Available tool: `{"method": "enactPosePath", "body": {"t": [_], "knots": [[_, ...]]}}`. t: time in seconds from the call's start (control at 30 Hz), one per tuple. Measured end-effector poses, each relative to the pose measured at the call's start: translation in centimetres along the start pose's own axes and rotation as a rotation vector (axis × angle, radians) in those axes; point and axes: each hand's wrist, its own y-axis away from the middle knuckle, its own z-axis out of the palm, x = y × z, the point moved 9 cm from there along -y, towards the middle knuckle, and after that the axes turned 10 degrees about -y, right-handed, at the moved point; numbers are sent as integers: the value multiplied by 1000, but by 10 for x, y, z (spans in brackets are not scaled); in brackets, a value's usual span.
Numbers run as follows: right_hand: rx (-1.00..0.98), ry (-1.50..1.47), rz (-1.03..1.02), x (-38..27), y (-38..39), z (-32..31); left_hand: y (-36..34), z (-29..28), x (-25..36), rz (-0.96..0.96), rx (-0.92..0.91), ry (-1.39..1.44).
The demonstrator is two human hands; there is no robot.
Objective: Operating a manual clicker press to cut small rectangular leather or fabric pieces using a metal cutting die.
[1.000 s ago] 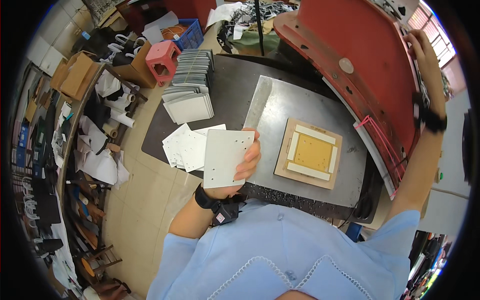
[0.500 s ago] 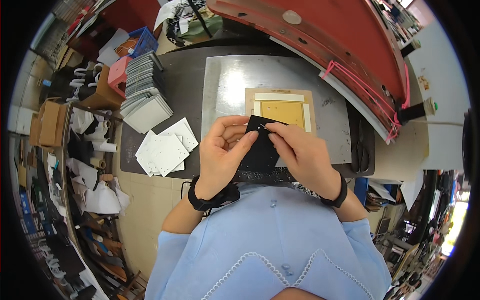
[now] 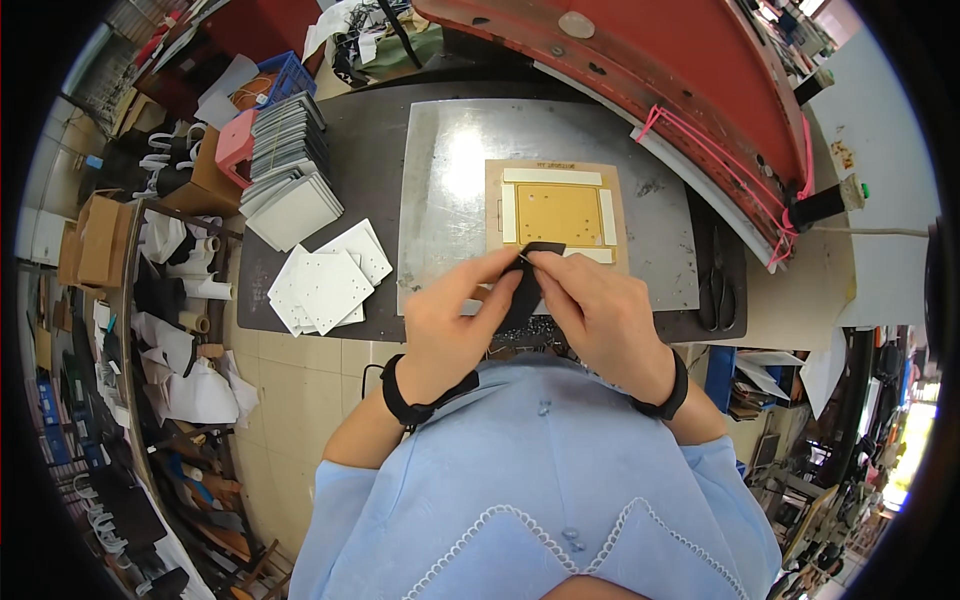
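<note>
A black flat piece (image 3: 522,298), like leather or board, is held up before me, tilted nearly edge-on. My left hand (image 3: 452,318) is closed on its left side, thumb and fingers pinching near the top edge. From the other side my right hand (image 3: 608,305) meets it, closed with thumb and forefinger together. A thin, pale, pin-like tool (image 3: 524,257) shows at those fingertips, touching the black piece; most of it is hidden. Just beyond lies a yellow plate with small holes (image 3: 560,213), framed by white strips on a brown board (image 3: 494,185).
The board rests on a metal plate (image 3: 430,150). Left of it lie loose white punched sheets (image 3: 335,285) and a tall stack of grey-white pieces (image 3: 290,175). Scissors (image 3: 715,290) lie at the right. A red machine part with pink cord (image 3: 690,100) overhangs the far right.
The black piece has tipped from facing me to nearly edge-on. Both hands have drawn closer together at its top edge. The thin tool stays at the right fingertips.
</note>
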Motion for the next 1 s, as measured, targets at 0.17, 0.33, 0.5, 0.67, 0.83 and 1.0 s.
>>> {"method": "enactPosePath", "body": {"t": [0.17,0.33,0.5,0.67,0.83,1.0], "knots": [[-14,-93,70,2,8,0,16,2,33,514,100,-343],[-245,-188,218,9,21,-14,30,-2,46,656,165,-474],[-158,-539,502,35,42,-42,33,-1,55,747,159,-550],[-27,-511,382,24,30,-29,36,13,64,832,106,-553],[-92,-425,297,28,31,-18,37,16,68,869,79,-571],[-89,-248,262,22,28,-21,36,17,73,858,111,-546]]}}
